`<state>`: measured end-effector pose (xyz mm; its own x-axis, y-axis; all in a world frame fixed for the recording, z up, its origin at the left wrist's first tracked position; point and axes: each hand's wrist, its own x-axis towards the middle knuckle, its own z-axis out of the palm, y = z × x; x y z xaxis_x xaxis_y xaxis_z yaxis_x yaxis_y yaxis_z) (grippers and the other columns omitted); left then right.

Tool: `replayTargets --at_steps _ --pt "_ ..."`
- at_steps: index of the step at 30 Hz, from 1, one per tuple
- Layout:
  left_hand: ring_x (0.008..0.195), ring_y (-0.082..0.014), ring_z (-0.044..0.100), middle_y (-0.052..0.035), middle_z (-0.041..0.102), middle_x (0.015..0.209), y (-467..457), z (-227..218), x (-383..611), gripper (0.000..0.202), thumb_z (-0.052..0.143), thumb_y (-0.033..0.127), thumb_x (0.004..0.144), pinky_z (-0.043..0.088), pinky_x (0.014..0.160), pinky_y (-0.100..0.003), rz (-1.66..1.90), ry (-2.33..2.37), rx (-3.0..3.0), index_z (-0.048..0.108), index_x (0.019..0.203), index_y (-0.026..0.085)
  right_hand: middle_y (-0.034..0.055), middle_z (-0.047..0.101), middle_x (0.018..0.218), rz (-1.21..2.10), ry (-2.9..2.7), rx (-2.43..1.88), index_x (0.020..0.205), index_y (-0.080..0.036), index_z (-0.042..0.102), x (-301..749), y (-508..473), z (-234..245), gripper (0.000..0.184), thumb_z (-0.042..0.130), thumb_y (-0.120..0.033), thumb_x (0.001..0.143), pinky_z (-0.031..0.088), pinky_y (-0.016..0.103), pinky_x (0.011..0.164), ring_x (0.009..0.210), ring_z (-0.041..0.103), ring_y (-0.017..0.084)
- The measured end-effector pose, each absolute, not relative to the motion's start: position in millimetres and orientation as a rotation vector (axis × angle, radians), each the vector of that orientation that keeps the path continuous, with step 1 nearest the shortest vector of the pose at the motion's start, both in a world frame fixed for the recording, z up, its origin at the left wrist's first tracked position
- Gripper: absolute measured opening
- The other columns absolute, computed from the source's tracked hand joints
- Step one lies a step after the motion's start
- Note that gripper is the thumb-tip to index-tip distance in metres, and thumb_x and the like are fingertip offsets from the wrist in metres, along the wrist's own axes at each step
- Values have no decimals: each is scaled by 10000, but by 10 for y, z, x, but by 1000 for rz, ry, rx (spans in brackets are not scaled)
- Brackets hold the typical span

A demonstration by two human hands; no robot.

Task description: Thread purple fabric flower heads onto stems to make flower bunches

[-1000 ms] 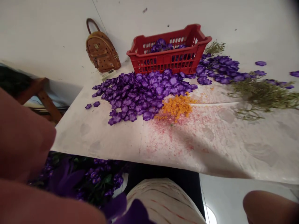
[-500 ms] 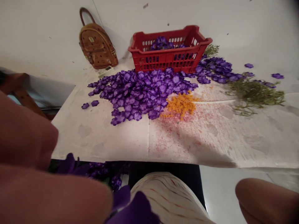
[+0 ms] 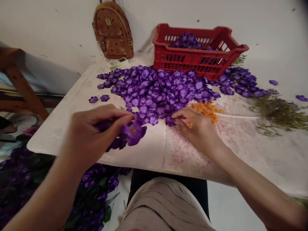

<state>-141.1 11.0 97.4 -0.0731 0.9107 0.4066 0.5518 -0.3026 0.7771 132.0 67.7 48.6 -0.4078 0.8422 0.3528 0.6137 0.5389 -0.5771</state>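
My left hand (image 3: 96, 128) is closed on several purple artificial flowers (image 3: 133, 131), one of them showing an orange centre, above the table's near left part. Thumb and forefinger of my right hand (image 3: 192, 125) pinch at a purple fabric petal piece (image 3: 170, 121) by the near edge of the petal heap (image 3: 158, 89). Just beyond that hand lies a small pile of orange stamens (image 3: 207, 110), partly covered by it. Green artificial sprigs (image 3: 276, 112) rest farther right.
A red plastic crate (image 3: 192, 59) with purple flowers inside stands behind the heap. At the back left a brown backpack (image 3: 114, 32) leans on the wall beside a calculator (image 3: 118, 63). Bunches of purple flowers (image 3: 101, 183) lie below the table's left edge.
My left hand has moved from close to the camera out over the table with the flowers. My right hand has come in from the lower right to the heap. The view has shifted slightly.
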Motion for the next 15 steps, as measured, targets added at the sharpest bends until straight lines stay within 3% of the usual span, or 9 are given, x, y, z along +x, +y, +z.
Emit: replayTargets --at_steps 4,9,15 --pt "799 -190 708 -28 785 865 345 692 -1386 127 710 232 891 561 716 -301 1074 1610 1978 830 925 257 142 673 1070 347 -2396 -1261 1060 -188 670 1293 933 16 165 605 -157 912 530 471 912 1021 650 321" --pt "901 -206 702 -30 792 884 505 509 -1215 157 682 207 898 553 910 -352 1027 1531 2110 828 925 258 110 685 969 388 -2310 -1234 905 -211 686 1347 988 -67 187 521 -142 960 521 423 845 915 651 273" --pt "894 -184 738 -31 815 955 695 486 -983 173 661 211 919 561 848 -297 924 1368 1907 831 931 242 65 667 908 627 -1973 -1261 867 -227 681 1411 1014 -29 128 579 -201 940 493 393 795 852 627 235"
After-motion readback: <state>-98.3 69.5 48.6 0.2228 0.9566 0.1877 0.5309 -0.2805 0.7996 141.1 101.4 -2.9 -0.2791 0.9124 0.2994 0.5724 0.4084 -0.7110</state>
